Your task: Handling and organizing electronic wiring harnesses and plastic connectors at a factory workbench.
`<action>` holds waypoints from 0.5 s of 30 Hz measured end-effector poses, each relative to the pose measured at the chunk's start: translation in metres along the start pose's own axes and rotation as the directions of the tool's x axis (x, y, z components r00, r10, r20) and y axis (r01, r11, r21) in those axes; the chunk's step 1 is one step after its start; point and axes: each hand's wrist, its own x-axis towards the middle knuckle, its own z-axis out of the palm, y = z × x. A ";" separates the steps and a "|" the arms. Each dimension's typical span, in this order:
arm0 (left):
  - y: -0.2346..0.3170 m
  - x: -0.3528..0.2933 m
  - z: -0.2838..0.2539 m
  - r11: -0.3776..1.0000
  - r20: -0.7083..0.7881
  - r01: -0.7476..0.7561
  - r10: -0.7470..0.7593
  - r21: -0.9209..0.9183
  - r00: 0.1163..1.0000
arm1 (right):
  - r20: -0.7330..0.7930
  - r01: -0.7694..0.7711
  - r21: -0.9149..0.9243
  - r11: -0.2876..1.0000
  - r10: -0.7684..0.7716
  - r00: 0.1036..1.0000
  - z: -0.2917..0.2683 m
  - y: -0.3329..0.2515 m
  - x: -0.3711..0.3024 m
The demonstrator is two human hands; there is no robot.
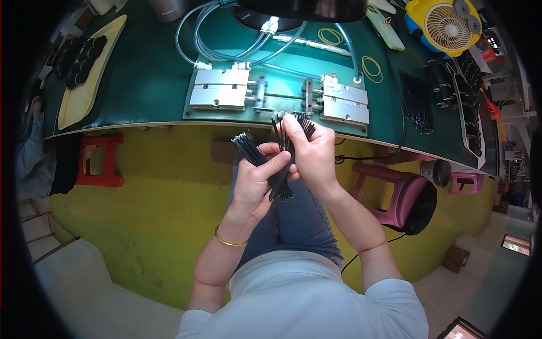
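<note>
Left grip (248, 183): closed around a sheaf of thin black wires (248, 150), thumb across them; pale tips fan out to the left, other ends hang below the hand. Right grip (316, 150): thumb and fingers pinching black strands (308, 126) near their far ends. Whether the two hands share one sheaf or hold two cannot be told; fingers cover the crossing.

Position: wires held over the lap, just off the near edge of the green counter (147, 73). The right fingertips overlap the near side of a pneumatic fixture in view; contact unclear. Fixture: left silver cylinder block (219, 89) and right silver cylinder block (345, 103) facing each other, clear air tubes (206, 48) attached.

Progress, as judged: handling of the sheaf looks underway, with the wires in hand and not set down. More dark wires (416, 104) lie loose on the counter at right, beside coiled black bundles (439, 83); which are finished and which waiting cannot be determined. Similar black bundles (87, 62) sit in the yellow tray (68, 110) at left.
</note>
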 end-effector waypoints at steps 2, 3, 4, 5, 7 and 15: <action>-0.004 -0.004 0.002 1.000 0.000 0.000 0.000 -0.006 1.000 | 0.077 -0.069 0.031 0.997 0.067 0.995 -0.007 -0.002 -0.005; -0.006 -0.008 0.004 1.000 0.026 -0.012 0.012 0.001 1.000 | 0.074 -0.040 0.031 0.999 0.037 0.997 -0.010 -0.002 -0.010; -0.009 -0.014 0.007 0.998 0.030 -0.011 0.009 0.055 0.999 | 0.118 -0.018 0.005 1.000 0.017 0.993 -0.014 -0.004 -0.018; -0.015 -0.019 0.009 0.994 0.037 -0.009 0.005 0.106 0.999 | 0.159 0.004 -0.025 1.000 0.000 0.987 -0.021 -0.004 -0.026; -0.030 -0.031 0.008 0.984 0.039 -0.002 -0.005 0.177 0.999 | 0.207 0.023 -0.072 0.997 -0.008 0.978 -0.038 0.000 -0.043; -0.104 -0.082 -0.048 0.942 -0.060 0.333 -0.330 0.050 0.942 | -0.054 0.219 -0.666 0.713 -0.340 0.939 -0.198 -0.099 0.052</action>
